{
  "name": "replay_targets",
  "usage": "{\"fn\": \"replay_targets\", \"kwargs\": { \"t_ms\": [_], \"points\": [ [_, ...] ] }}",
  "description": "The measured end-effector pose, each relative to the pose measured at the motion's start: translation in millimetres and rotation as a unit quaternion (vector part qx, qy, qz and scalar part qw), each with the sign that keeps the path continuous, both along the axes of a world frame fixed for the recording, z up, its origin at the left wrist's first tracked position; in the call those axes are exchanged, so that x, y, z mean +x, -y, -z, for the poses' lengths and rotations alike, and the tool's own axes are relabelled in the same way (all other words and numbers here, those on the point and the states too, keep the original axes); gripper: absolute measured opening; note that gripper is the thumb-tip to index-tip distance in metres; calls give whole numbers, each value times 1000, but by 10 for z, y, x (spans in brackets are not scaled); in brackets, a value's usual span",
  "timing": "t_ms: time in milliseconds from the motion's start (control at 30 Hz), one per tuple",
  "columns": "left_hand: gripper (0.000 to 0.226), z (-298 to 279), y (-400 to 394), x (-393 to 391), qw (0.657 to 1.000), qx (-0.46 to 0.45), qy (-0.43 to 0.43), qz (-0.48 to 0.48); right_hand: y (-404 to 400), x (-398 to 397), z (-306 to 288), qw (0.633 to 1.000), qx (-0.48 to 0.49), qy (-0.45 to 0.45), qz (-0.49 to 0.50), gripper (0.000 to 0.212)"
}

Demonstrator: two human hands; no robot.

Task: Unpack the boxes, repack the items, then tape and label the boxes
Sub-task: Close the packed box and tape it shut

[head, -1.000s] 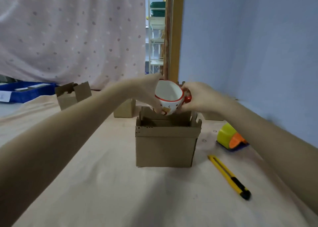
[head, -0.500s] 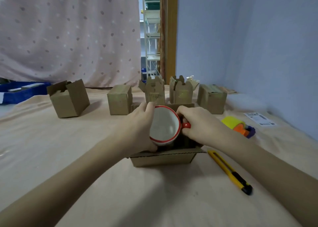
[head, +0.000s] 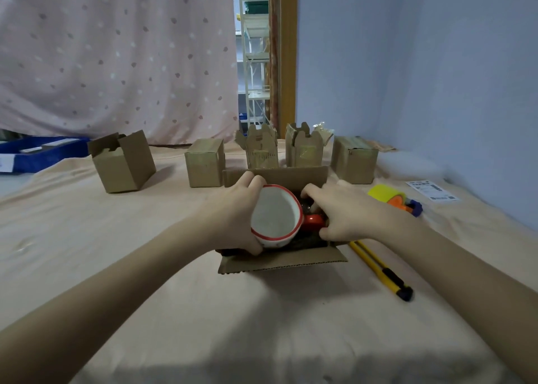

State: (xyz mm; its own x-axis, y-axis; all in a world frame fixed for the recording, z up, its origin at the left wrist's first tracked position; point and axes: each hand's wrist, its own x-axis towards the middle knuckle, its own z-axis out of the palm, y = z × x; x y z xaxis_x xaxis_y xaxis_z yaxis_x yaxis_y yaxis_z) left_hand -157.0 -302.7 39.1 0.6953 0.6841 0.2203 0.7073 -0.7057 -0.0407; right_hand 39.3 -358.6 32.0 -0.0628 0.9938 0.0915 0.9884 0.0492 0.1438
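1. Both hands are working over the open box point(head: 279, 262) in the middle of the tabletop point(head: 87, 238), its flaps spread outward.
2. The left hand point(head: 233, 217) is cupping the mug point(head: 275, 216), fingers curled round its far side and thumb under the near rim; the mug is tilting at the box's mouth, white inside and red rim facing the camera.
3. The right hand point(head: 346, 211) is holding the mug's red handle point(head: 313, 222), fingers curled over it and reaching down into the box.
4. Something dark is lying inside the box beneath the mug; I cannot tell what.
5. Five more small boxes are standing in a row behind: open box at left point(head: 123, 162), closed box point(head: 205, 162), two open-flapped boxes point(head: 260, 150) point(head: 304, 147), closed box at right point(head: 353, 159).
6. A blue bin point(head: 43, 153) is sitting far left.
7. Right of the open box: yellow cutter point(head: 381, 270), tape dispenser point(head: 393, 198), printed label point(head: 432, 190), its writing too small to read.
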Motion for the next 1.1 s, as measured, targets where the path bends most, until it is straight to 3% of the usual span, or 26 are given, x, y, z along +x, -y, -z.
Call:
{"fn": "replay_targets", "kwargs": {
  "t_ms": [33, 100, 267, 467, 700, 900, 1033, 1100],
  "points": [
    [92, -10, -7, 1, 1000, -6, -2, 0, 14, 21, -11, 998, 12, 53, -11, 54],
    [92, -27, -24, 14, 1000, -13, -7, 0, 22, 84, -4, 997, 12, 74, -28, 51],
    [90, -69, -95, 61, 1000, 5, -28, -3, -8, 237, 196, 996, 62, 38, -60, 54],
    [89, -126, -182, 157, 996, 19, -83, -12, -8, 298, 365, 985, 145, -37, -90, 39],
    [92, -229, -292, 351, 989, 12, -149, 0, -127, 328, 410, 976, 182, -38, -115, 23],
    [123, -163, -354, 391, 985, -14, -167, 28, -107, 248, 445, 973, 205, -16, -104, 17],
    [102, -183, -380, 414, 985, -89, -147, 6, -70, 184, 459, 966, 233, 9, -114, 27],
    [94, -212, -368, 425, 984, -85, -154, 0, -56, 159, 469, 963, 241, 10, -120, 28]
  ]
}}
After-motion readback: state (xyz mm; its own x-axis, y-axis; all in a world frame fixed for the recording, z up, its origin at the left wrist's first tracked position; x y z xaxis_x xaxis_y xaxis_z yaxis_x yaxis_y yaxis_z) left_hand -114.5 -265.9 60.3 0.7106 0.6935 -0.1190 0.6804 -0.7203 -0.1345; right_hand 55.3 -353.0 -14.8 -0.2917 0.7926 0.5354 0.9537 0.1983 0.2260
